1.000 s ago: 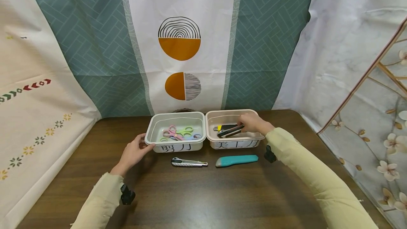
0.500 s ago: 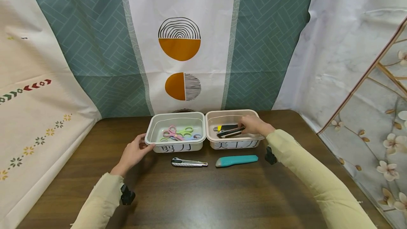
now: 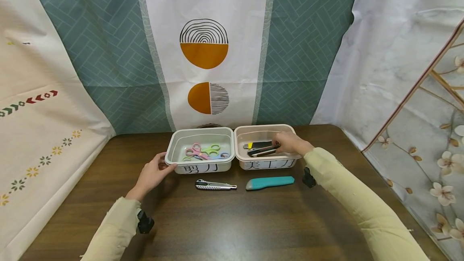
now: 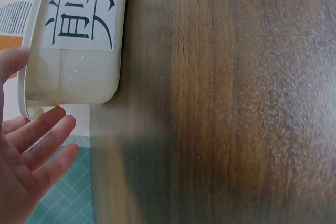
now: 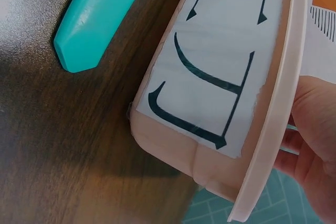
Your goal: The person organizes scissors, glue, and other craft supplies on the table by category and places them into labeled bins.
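Note:
My left hand grips the near left corner of a pale plastic bin, thumb on the front rim and fingers along its end. Inside that bin lie several small scissors with pink, green and blue handles. My right hand reaches into the beige-pink bin beside it and pinches one end of a dark utility knife, which lies low in the bin. Behind it a black and yellow cutter shows. In the right wrist view the bin wall hides the right fingertips.
On the brown table, in front of the bins, lie a silver and black utility knife and a teal cutter. Paper labels with black characters are on both bin fronts. A patterned cloth hangs behind the bins.
My right hand has shifted very slightly inside the beige-pink bin, and the dark utility knife lies a little flatter. The left hand stays at its corner.

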Available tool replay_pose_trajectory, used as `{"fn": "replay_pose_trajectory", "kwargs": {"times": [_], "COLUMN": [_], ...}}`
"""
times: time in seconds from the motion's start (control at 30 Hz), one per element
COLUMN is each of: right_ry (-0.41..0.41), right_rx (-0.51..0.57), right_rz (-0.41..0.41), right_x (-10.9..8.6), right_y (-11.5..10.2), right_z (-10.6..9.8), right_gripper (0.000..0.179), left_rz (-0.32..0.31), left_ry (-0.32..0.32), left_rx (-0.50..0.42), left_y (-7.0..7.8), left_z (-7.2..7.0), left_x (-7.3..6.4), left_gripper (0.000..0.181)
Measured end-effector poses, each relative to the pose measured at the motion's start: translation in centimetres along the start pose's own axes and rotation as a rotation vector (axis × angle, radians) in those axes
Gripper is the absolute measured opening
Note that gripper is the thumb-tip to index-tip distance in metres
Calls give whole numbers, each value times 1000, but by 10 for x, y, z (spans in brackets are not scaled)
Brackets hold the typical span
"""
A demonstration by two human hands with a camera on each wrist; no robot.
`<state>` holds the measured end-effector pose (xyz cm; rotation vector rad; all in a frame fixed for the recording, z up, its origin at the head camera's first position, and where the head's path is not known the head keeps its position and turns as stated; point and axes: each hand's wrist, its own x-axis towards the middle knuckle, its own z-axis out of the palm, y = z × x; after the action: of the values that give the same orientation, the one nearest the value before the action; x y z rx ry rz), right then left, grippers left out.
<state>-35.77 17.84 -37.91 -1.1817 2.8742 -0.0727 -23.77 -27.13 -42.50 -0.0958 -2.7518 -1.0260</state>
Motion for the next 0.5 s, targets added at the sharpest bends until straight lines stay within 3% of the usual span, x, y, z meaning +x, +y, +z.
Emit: {"fn": "replay_pose_trajectory", "kwargs": {"times": [0.23, 0.5], "right_ry": [11, -7], "right_rx": [-18, 88], "right_rz": [-14, 71], "right_x": [-2, -8], "right_y": [1, 3], "right_z": [1, -2], "right_gripper": [12, 26], "left_rz": [-2, 5], "left_ry": [3, 17], "left_rx": [8, -4], "left_y": [1, 3], "left_z": [1, 1], "left_x": [0, -2], "left_gripper": [63, 61]}}
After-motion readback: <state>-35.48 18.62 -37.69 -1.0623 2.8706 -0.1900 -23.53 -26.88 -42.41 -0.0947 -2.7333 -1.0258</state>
